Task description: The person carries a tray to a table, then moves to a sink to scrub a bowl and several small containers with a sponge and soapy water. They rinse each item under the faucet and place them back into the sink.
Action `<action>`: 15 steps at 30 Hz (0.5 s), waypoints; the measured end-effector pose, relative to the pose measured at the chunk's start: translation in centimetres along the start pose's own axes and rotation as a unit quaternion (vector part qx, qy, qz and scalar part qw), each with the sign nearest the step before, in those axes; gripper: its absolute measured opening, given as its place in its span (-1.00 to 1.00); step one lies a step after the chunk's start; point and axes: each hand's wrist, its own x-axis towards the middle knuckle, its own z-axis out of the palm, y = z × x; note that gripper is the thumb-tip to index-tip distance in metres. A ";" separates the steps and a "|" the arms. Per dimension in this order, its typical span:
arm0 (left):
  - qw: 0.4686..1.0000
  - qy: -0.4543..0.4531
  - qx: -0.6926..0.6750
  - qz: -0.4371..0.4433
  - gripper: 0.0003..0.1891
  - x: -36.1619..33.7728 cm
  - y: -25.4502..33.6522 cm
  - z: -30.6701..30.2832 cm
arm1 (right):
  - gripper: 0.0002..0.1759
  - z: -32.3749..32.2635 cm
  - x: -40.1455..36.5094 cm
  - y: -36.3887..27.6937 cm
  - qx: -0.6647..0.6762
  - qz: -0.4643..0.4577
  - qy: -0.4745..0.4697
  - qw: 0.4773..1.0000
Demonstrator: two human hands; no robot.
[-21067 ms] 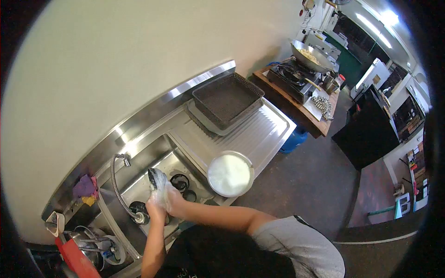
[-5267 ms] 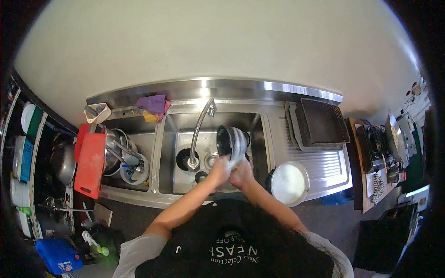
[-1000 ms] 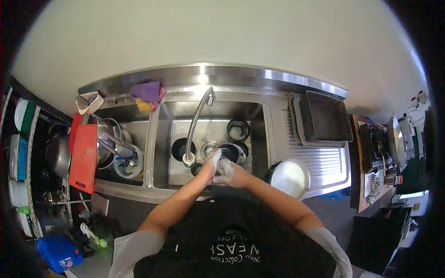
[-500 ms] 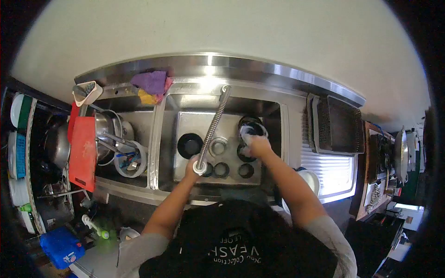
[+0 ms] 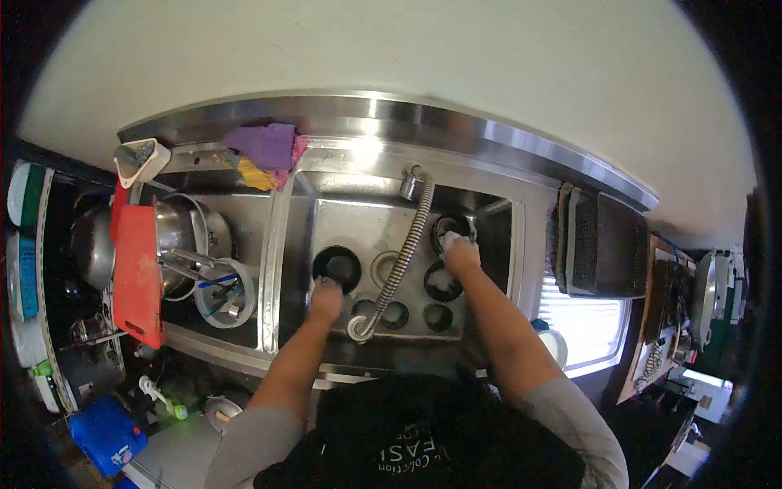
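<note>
My left hand (image 5: pixel 327 300) is in the sink at the near rim of a black bowl (image 5: pixel 335 265), its fingers closed at the edge. My right hand (image 5: pixel 461 253) reaches into a dark round container (image 5: pixel 445 226) at the right of the sink. White, sudsy material (image 5: pixel 450 240) shows at its curled fingers; I cannot tell whether a sponge is under it. Just below that hand stands another dark container (image 5: pixel 441 282) with foam inside. A coiled metal faucet hose (image 5: pixel 407 253) arches between my hands. Small dark cups (image 5: pixel 437 317) line the near side.
The steel sink (image 5: pixel 518 244) has a drain (image 5: pixel 384 267) mid-floor. Left are a red cutting board (image 5: pixel 137 273), pots and a white bucket (image 5: pixel 252 297) of utensils. A purple cloth (image 5: pixel 262 147) lies on the back ledge. Dark mesh baskets (image 5: pixel 607 244) stand on the right.
My left hand has left the faucet's nozzle end and moved to the black bowl. The hose now swings further right. My right hand has shifted from the foamy container to the one behind.
</note>
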 end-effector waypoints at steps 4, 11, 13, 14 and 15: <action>0.997 0.067 0.028 -0.004 -0.80 1.0 -0.2 1.4 | -0.54 -4.9 -2.5 -1.0 0.097 0.109 0.000 0.989; 0.938 0.177 -0.253 -0.155 -0.66 0.4 0.1 -1.1 | -0.34 -17.4 -17.7 3.7 0.319 0.174 0.186 0.913; 0.880 0.244 -0.342 -0.220 -0.61 -2.5 1.6 -5.5 | -0.34 -20.9 -22.8 5.2 0.243 0.180 0.142 0.943; 0.864 0.267 -0.371 -0.211 -0.60 -3.3 1.9 -5.7 | -0.37 -21.5 -25.1 6.0 0.258 0.234 0.091 0.933; 0.847 0.290 -0.399 -0.200 -0.58 -4.0 2.1 -5.8 | -0.40 -20.5 -27.3 7.6 0.273 0.224 0.068 0.933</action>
